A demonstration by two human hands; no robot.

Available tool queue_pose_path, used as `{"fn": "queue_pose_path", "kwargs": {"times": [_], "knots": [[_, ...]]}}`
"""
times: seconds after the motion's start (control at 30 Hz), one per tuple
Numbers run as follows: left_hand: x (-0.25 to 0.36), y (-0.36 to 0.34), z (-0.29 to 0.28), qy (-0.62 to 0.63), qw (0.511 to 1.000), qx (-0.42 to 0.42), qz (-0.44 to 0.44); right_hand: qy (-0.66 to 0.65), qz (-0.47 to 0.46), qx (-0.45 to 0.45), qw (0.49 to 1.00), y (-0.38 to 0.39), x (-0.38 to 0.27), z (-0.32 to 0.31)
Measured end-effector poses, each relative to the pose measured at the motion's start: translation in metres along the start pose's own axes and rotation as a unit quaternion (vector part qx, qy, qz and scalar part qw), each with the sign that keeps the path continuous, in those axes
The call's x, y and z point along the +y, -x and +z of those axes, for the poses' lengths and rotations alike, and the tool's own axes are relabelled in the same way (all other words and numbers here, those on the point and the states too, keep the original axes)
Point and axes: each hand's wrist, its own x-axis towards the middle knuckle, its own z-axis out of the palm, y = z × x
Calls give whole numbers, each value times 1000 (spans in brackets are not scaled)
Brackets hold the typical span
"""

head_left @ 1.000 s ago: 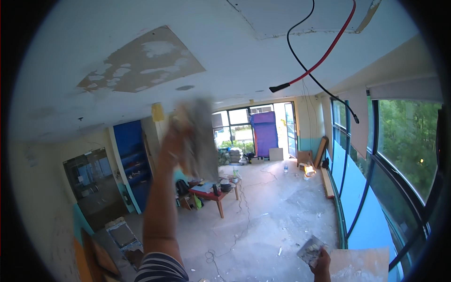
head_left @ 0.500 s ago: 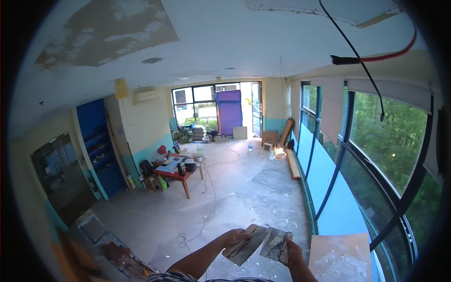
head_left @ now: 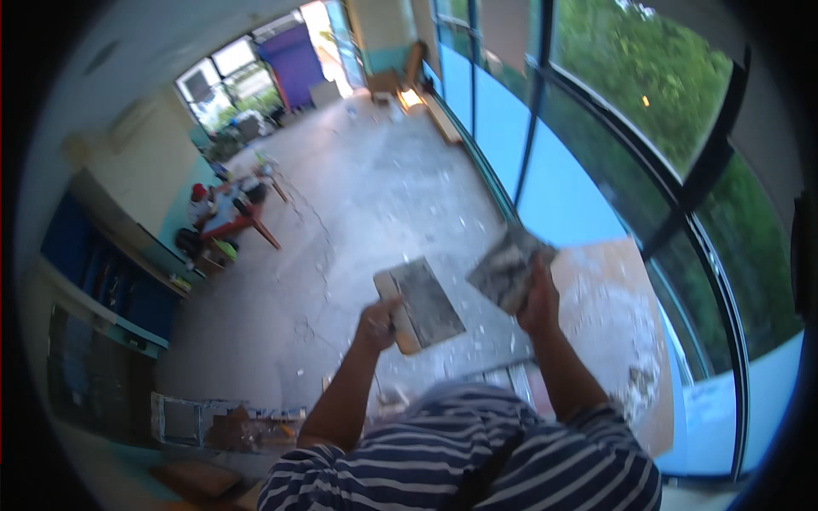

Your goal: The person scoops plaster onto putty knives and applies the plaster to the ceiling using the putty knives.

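My left hand (head_left: 378, 324) is closed on a broad, flat putty scraper (head_left: 429, 301) with a grey blade and a pale edge strip along the grip side. Its fingers wrap around that strip. My right hand (head_left: 538, 298) grips a second putty scraper (head_left: 497, 271), tilted, its face smeared with grey and dark marks. A gap separates the two scrapers, both held above the floor in front of my body. Motion blur hides how much filler is on either one.
Close by on the right lies a board (head_left: 601, 294) spattered with white, beside tall windows (head_left: 648, 94). A paint-marked frame (head_left: 181, 422) is at lower left. Farther left, a person (head_left: 201, 204) sits at a red table (head_left: 243, 223). A cord (head_left: 322, 230) crosses the floor.
My view has swung down and to the right, bringing my striped shirt into sight. The scrapers, close together before, have moved apart; both stay in my hands.
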Motion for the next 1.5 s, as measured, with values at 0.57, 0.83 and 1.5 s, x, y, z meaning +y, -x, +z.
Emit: {"fn": "queue_pose_path", "kwargs": {"times": [0.57,0.83,1.5], "knots": [[-35,58,124,191,937,-150,-249,487,-604,-175,606,34,-22,-4],[-20,50,146,173,928,-210,-253,634,-522,-260,509,67,-47,-64],[432,9,440,3,679,-222,699,719,-211,263,608,221,-90,-173]]}}
